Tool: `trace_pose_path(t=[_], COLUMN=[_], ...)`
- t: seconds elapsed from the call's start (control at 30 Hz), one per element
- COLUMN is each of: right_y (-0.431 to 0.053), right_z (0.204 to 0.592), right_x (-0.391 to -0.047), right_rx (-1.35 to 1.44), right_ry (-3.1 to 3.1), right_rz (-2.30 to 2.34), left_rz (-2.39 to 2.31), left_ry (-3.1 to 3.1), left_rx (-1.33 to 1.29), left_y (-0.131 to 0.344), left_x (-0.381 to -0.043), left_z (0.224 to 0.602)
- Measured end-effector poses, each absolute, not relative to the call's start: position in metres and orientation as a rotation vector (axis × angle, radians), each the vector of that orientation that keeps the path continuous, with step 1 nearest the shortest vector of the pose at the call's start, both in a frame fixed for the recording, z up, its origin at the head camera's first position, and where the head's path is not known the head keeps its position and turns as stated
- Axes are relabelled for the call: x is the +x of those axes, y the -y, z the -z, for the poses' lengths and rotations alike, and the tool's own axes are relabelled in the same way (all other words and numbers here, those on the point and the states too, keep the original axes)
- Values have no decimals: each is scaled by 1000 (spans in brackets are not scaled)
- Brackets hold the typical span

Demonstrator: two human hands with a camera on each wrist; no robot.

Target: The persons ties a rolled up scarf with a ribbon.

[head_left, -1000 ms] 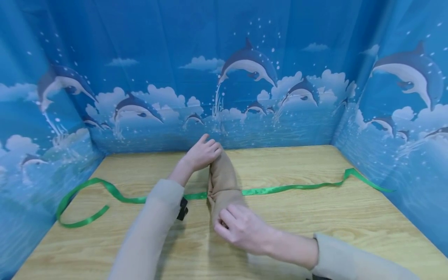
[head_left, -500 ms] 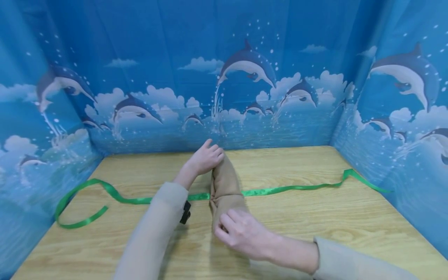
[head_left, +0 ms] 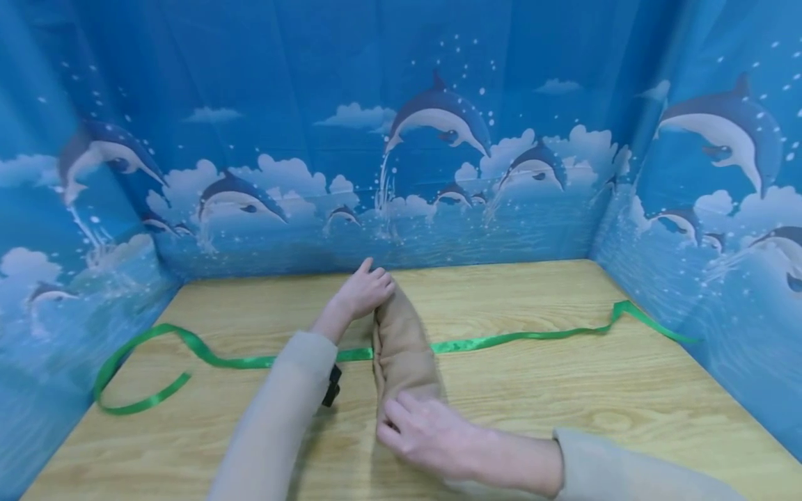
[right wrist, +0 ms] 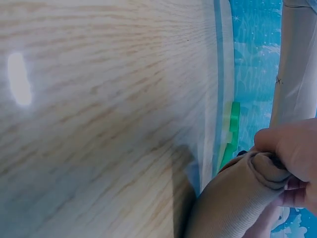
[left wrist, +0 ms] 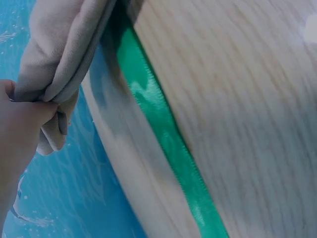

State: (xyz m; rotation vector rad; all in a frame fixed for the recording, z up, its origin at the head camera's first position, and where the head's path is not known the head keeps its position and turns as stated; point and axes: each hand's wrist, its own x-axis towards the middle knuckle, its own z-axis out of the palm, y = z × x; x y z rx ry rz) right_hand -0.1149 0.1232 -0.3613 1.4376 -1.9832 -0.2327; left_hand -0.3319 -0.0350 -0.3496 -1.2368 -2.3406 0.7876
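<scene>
While the left hand [head_left: 365, 291] grips a rolled tan cloth [head_left: 406, 341] beyond the green satin ribbon [head_left: 476, 343] crossing the worktop [head_left: 564, 396], the right hand [head_left: 432, 435] grasps it on the ribbon's near side.

The head view looks forward and down across the surface [head_left: 532, 390]; left and right wrist views, close and tilted, share the cloth [left wrist: 62, 47], upper left and lower right respectively.

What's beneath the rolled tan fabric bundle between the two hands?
A long green satin ribbon on the light wood-grain table shows on both sides of the rolled tan fabric bundle, apparently running beneath. The covered stretch, and whether fabric touches it, cannot be seen.
</scene>
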Motion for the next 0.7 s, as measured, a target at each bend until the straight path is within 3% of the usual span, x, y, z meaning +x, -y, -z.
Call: trace_pose_path(t=[0.7], right_y=[-119], right_z=[376], right_x=[-108], right_rx=[1460], right_ry=[2060], right_rz=[291], left_rz=[-625], left_ry=[2438], left_rx=[-1211], left_y=[38], left_x=[-331], left_z=[371])
